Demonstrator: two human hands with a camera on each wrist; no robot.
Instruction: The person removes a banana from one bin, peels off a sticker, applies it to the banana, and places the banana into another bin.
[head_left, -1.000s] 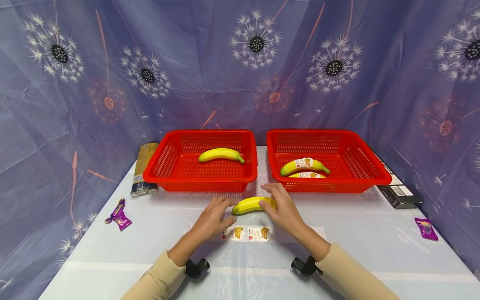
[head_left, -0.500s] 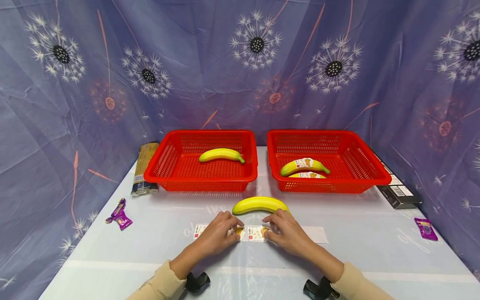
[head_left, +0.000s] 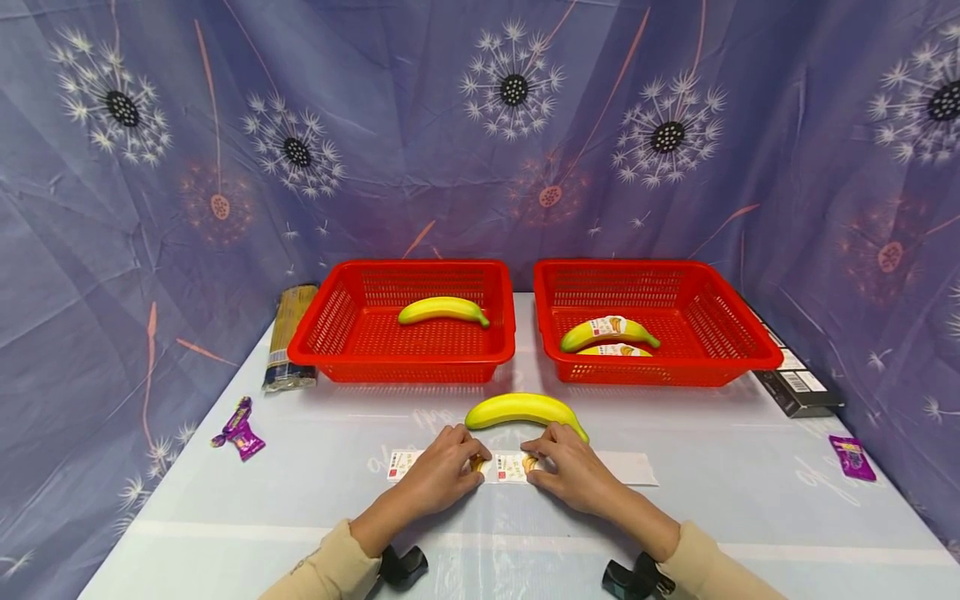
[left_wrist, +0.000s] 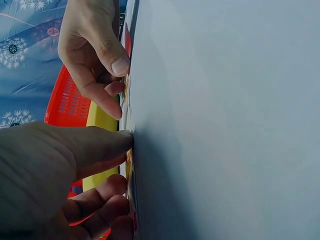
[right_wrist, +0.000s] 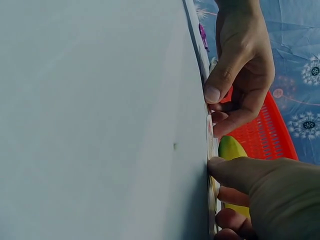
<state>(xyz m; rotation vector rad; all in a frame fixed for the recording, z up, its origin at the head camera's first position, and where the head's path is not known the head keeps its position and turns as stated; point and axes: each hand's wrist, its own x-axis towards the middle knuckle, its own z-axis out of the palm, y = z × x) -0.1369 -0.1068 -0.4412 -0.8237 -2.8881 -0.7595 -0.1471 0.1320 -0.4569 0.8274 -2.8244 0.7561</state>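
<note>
Both hands are resting on the sticker strip (head_left: 517, 467) lying flat near the middle of the desk (head_left: 720, 517), a little toward its front edge. The left hand (head_left: 442, 475) is curling its fingers down onto the strip, with the thumb tip pressing beside a banana sticker; the right hand (head_left: 573, 471) is doing the same from the other side, its fingertips bunching together on the next sticker. Whether either hand is actually lifting a sticker's edge, I cannot tell. In the left wrist view the left thumb (left_wrist: 100, 142) is pushing flat against the strip's edge, with the right hand (left_wrist: 92, 55) hovering beyond it, fingers bent. In the right wrist view the right thumb (right_wrist: 235, 170) is pressing likewise.

The loose banana (head_left: 525, 410) is lying on the desk just behind the hands, close to the right hand's knuckles, in front of the gap between the two baskets. The left basket (head_left: 330, 333) is holding one plain banana (head_left: 442, 310); the right basket (head_left: 742, 342) is holding two stickered bananas (head_left: 607, 332).

A spaghetti pack (head_left: 287, 337) is lying along the left edge beside the left basket, a purple wrapper (head_left: 238, 429) nearer the front. A dark box (head_left: 795, 379) is sitting at the right edge, another purple wrapper (head_left: 852, 457) in front of it.
</note>
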